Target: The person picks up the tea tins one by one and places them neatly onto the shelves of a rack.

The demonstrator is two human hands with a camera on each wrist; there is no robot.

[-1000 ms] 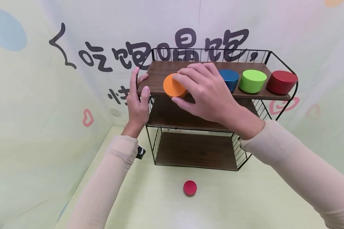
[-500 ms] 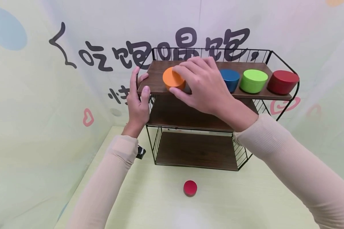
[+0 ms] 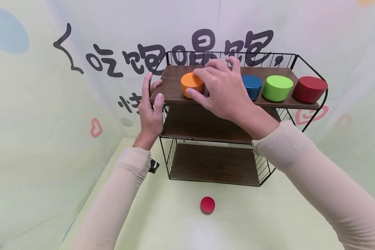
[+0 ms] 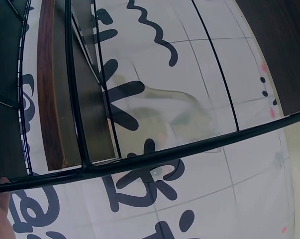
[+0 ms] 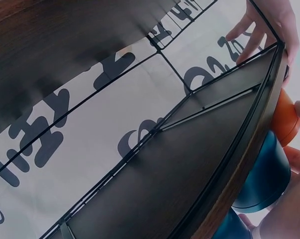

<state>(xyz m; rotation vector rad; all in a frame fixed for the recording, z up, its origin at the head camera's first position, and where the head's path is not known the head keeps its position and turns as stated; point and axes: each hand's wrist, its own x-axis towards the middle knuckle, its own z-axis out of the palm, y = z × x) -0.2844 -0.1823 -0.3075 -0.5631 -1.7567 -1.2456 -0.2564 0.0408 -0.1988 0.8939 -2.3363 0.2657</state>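
Note:
On the top board of a three-tier wire-framed shelf [image 3: 206,137], my right hand [image 3: 226,88] pinches an orange round tin [image 3: 190,85], thumb in front and index finger over its far edge. The tin stands upright near the board's left part. My left hand [image 3: 151,114] grips the shelf's left end, thumb at the front edge and fingers outside the wire. To the right stand a blue tin [image 3: 252,87], a light green tin [image 3: 277,88] and a dark red tin [image 3: 309,89]. Beside the orange one, the right wrist view shows a teal tin [image 5: 264,177], hidden in the head view behind my right hand.
A small crimson round tin [image 3: 207,205] lies on the pale table [image 3: 162,215] in front of the shelf. Some small black object [image 3: 154,166] sits left of the shelf's base. Behind hangs a white cloth [image 3: 112,27] with dark printed characters.
The orange tin went from tilted at the front edge to upright on the top board, then slid slightly right. My right hand moved up and back with it. The left hand stayed in place.

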